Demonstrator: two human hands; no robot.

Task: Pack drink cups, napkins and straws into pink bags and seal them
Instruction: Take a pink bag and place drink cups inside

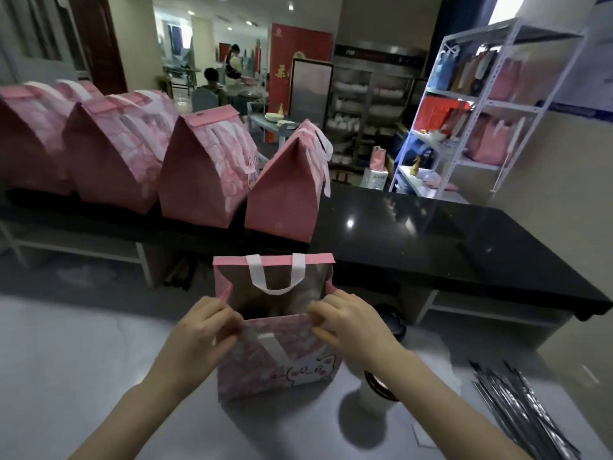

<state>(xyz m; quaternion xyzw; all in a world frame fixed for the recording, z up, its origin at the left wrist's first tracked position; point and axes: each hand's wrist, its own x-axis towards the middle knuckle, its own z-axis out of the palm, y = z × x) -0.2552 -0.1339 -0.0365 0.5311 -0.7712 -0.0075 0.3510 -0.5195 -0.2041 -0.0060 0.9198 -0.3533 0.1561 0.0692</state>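
Note:
An open pink bag (258, 366) with a cat drawing and white handles stands on the grey table in front of me. My left hand (207, 323) pinches the near rim at its left corner. My right hand (345, 318) pinches the same rim at the right corner. The bag's mouth gapes, and the inside is dim and blurred. A white drink cup (376, 395) with a dark lid stands just right of the bag, under my right forearm. Another dark-lidded cup (393, 322) sits behind my right hand. Wrapped straws (527, 413) lie in a pile at the far right.
Several sealed pink bags (205, 171) stand in a row on a black counter (464, 240) beyond the table. A white metal shelf rack (471, 104) with more bags stands at the back right. People sit in the far room.

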